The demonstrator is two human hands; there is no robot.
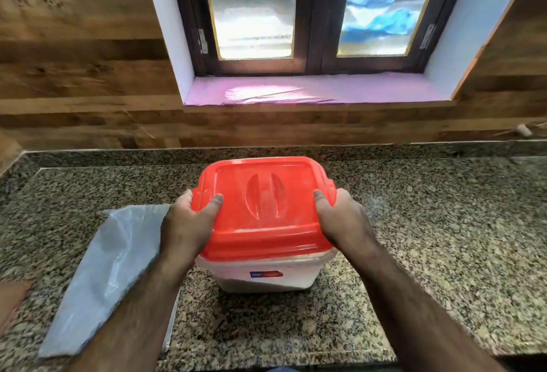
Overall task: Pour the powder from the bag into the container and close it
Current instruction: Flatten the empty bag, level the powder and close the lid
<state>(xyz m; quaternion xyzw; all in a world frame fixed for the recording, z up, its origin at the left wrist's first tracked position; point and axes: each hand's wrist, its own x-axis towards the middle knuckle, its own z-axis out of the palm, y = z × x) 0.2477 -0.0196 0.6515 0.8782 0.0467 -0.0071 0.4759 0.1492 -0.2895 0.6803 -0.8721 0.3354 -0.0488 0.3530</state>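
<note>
From the head view, your main risk is a lid [263, 209] that looks shut but isn't: the red lid sits on the container [266, 274], yet along the near edge a strip of pale rim shows below it, and I cannot tell whether that edge has snapped down. If you press only at the two sides where your thumbs rest, the near or far edge may stay proud, and the lid could pop free the next time the container is lifted. Press unevenly and the container, which stands on smooth granite table [414, 238], may skid or tip toward the weaker side; white powder [284, 281] shows through the lower wall, so a tip with a loose lid would spill it. The empty-looking bag [103, 277] lies flat on the table just beside the container's left side, under your left forearm; dragging that arm could sweep it off the edge. Your left hand [185, 223] curls around the lid's left edge, thumb laid on top and fingers wrapped out of sight below the rim. Your right hand [343, 217] mirrors it on the right edge, thumb on top, fingers hidden behind the lid's side. Both hands are partly closed on the lid, gripping it between thumb and fingers, with both forearms reaching forward and converging on the container.
</note>
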